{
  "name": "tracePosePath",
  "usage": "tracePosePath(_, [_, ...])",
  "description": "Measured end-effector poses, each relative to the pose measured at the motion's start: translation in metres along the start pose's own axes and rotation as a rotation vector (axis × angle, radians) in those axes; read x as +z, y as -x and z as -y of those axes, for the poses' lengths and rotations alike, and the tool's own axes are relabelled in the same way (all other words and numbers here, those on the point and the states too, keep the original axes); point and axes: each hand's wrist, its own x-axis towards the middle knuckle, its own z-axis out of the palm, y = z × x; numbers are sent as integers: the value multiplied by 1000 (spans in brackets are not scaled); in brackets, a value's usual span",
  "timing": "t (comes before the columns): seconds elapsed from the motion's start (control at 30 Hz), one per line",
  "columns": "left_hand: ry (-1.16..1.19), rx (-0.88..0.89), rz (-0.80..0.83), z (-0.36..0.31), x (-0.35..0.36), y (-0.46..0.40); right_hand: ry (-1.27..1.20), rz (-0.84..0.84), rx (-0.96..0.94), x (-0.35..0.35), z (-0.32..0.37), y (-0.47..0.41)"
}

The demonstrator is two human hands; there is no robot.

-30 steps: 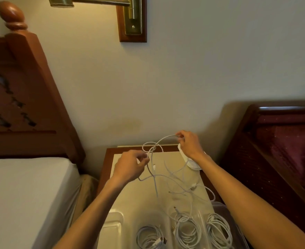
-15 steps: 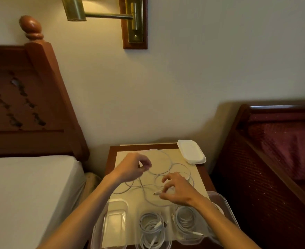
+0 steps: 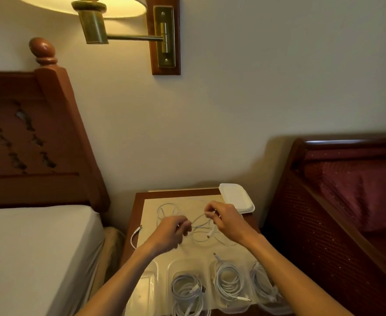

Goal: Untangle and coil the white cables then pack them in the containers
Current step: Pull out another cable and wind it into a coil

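White cable [image 3: 201, 221], loose and looped, spread on nightstand [image 3: 139, 199] top; short stretch lifted between both hands. Left hand [image 3: 170, 232] at 9 o'clock of tangle, fingers curled, strand pinched at fingertips. Right hand [image 3: 225, 221] at 3 o'clock, cable pinched between thumb and forefinger. Clear containers [image 3: 188, 265] lined along near edge at 6 o'clock; three filled with coiled cables [image 3: 229, 281], leftmost without cable. White lid [image 3: 236, 197] placed at 1 o'clock corner. One connector end [image 3: 137, 232] hung over 9 o'clock edge.
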Motion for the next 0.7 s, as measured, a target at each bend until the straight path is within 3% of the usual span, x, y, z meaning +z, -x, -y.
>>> tracePosePath(0.1, [302, 35, -291, -40, -45, -22, -27, -78, 52, -18, 11, -22])
tracePosePath(0.17, [409, 125, -349, -73, -79, -33, -84, -100, 78, -28, 18, -36])
tracePosePath(0.27, [397, 237, -307, -106, -108, -36, -233, -185, 112, -46, 43, -57])
tracePosePath(0.37, [245, 290, -383, -100, -116, -32, -623, -260, 144, -79, 75, -73])
tracePosePath(0.43, [195, 294, -423, -85, -114, -27, -858, -145, 72, -105, 95, -73])
tracePosePath(0.5, [192, 294, -461, -79, -111, -24, -948, 99, 82, -122, 114, -68])
tracePosePath(0.57, [196, 304, -522, -88, -110, -24, -861, 281, 138, -128, 129, -62])
tracePosePath(0.7, [223, 352, -662, -118, -123, -25, -692, 340, 139, -135, 144, -51])
